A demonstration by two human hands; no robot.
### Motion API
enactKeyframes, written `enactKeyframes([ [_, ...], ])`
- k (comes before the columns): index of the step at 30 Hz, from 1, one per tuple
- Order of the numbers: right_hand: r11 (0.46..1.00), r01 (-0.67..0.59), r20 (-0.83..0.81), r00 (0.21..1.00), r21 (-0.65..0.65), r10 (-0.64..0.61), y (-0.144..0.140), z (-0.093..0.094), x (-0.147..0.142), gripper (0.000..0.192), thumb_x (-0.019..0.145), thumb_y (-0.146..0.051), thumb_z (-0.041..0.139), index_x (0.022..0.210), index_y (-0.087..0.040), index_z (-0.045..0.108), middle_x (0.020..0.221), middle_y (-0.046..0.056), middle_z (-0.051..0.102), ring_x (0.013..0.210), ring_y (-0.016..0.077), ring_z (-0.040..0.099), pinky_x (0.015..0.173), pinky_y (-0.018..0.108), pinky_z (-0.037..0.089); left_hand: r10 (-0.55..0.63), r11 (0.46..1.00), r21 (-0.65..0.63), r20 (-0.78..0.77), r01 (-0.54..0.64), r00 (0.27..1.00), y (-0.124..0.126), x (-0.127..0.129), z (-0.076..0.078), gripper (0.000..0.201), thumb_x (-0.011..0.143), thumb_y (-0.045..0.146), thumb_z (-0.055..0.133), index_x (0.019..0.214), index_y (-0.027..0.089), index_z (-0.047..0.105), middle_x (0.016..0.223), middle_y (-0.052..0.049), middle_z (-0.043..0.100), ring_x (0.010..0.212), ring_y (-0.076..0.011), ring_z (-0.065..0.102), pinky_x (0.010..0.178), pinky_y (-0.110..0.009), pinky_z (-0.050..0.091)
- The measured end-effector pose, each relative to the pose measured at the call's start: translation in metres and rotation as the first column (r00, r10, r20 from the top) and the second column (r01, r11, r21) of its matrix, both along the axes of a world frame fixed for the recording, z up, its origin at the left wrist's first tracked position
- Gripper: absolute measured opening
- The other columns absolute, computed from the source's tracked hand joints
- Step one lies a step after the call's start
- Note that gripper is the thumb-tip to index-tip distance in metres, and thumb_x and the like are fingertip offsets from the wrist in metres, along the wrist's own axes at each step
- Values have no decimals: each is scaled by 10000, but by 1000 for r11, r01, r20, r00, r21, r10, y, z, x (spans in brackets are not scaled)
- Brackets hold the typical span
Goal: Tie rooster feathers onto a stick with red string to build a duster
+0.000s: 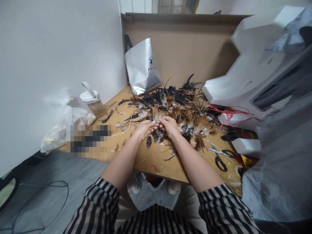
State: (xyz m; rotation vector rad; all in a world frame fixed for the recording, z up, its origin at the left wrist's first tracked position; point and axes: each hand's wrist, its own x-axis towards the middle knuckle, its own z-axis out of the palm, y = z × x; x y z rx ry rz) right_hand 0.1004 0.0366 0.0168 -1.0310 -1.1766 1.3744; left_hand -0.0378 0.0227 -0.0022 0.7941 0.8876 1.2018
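Pinching at the near edge of a heap of feathers (180, 109), the left hand (144, 128) and the right hand (170, 126) meet fingertip to fingertip at the centre of the frame, fingers curled and drawn together over a small tuft; exactly what sits between the fingertips is too small to make out. The heap, brown, tan and black, spreads from the hands toward the upper middle of the frame across a wooden table (156, 159), with a few dark loose feathers lying just below the hands. Both forearms are bare, running down to striped sleeves at the bottom of the frame. Right of the hands, near the table's right edge, lie black-handled scissors (220, 156), and above them a tangle of red string (231, 113) trails out beside white foam blocks (246, 74) that fill the upper right. Behind the heap a silver bag (142, 66) leans against a brown cardboard sheet (185, 45). To the left of the frame a clear bottle with a white lid (94, 101) stands on the table close to a white wall, beside a crumpled plastic bag (63, 126).
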Motion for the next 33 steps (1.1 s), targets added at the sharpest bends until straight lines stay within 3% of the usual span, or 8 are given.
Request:
enactKeyframes([
  [11, 1000, 9, 86, 996, 2, -9, -1, 2, 3, 299, 591, -424, 664, 578, -174, 500, 419, -55, 447, 357, 56, 342, 355, 192, 232, 96, 994, 70, -157, -85, 983, -3, 5, 6, 170, 640, 225, 713, 614, 97, 604, 549, -37, 607, 446, -44, 520, 414, -126, 387],
  [20, 998, -63, 21, 998, 15, 63, 2, 0, 4, 291, 540, -363, 702, 523, -165, 490, 392, -73, 372, 352, 38, 267, 361, 198, 163, 42, 985, 170, -302, 10, 952, -3, 6, 1, 203, 635, 300, 704, 617, 110, 636, 575, -48, 622, 458, -67, 527, 420, -157, 386],
  [24, 999, -45, 34, 998, 1, 45, 10, 1, 13, 258, 563, -385, 684, 608, -164, 559, 413, -64, 414, 365, 50, 304, 368, 192, 189, 95, 978, 208, -321, -28, 942, -4, 5, 5, 210, 660, 310, 683, 608, 114, 628, 556, -43, 614, 451, -65, 519, 406, -155, 363],
  [29, 977, 169, 279, 939, 129, -199, 31, -10, 39, 244, 588, -364, 638, 679, -137, 644, 462, -27, 516, 401, 70, 375, 416, 207, 286, 185, 979, 106, -134, -172, 973, -2, 0, 9, 171, 672, 271, 678, 672, 112, 615, 655, -47, 646, 481, -46, 526, 407, -132, 354],
  [33, 961, 123, 557, 794, 246, -244, 40, -22, 51, 193, 623, -311, 594, 647, -134, 667, 628, 31, 645, 566, 126, 541, 551, 226, 390, 216, 974, 80, -47, -212, 975, 1, -2, 6, 196, 649, 266, 701, 729, 109, 615, 678, -33, 646, 486, -35, 527, 406, -123, 353],
])
